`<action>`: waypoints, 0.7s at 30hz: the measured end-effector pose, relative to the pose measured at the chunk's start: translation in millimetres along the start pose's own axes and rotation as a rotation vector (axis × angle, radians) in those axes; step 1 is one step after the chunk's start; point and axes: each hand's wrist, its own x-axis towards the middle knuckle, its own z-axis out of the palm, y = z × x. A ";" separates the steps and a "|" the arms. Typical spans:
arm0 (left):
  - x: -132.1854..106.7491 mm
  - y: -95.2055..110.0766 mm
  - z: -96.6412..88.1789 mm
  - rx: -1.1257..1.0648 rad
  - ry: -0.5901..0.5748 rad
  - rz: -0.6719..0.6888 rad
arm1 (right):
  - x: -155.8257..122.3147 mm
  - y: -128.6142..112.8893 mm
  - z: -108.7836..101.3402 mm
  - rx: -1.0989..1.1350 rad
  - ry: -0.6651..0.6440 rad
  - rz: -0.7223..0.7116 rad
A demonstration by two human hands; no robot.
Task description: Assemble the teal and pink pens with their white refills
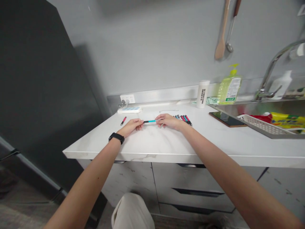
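Note:
A teal and black pen (151, 121) is held level between my two hands, just above the white countertop (152, 143). Its black end is pinched by my left hand (133, 125), whose wrist wears a black watch. My right hand (166, 121) has its fingers closed on the other end, where a pale tip shows in part. To the left of my left hand lies one red and black pen (123, 121). A row of several pens (186, 119), red, teal and black, rests just past my right hand, which hides some of them.
A power strip (130, 110) lies by the wall socket (127, 99). Rightward stand a white cup (203, 94) and a yellow-green soap bottle (230, 86). A dark tablet-like slab (227, 119) lies beside the sink, which holds a white basket (259, 124) under the faucet (268, 74).

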 end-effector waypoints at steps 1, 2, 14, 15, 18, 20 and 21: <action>0.7 -0.6 -0.2 -0.027 -0.003 -0.007 | -0.6 -0.1 0.3 -0.002 -0.008 -0.004; 1.2 -0.9 -0.3 -0.051 -0.004 -0.016 | -0.9 0.0 0.6 -0.003 -0.012 -0.009; -0.5 -1.2 0.1 -0.014 -0.014 0.061 | -1.1 -0.3 -3.9 -0.036 -0.023 0.037; -1.0 -0.8 0.2 0.006 -0.019 0.059 | -0.9 -0.1 -3.9 -0.042 -0.013 0.044; -3.3 1.5 1.5 0.058 -0.027 0.056 | -0.1 1.8 -4.4 -0.065 0.009 0.071; -5.3 3.3 2.6 0.061 -0.023 0.062 | -0.1 3.0 -4.8 -0.075 -0.001 0.084; -6.2 4.0 3.1 0.057 -0.022 0.065 | -0.5 3.1 -4.8 -0.080 -0.006 0.088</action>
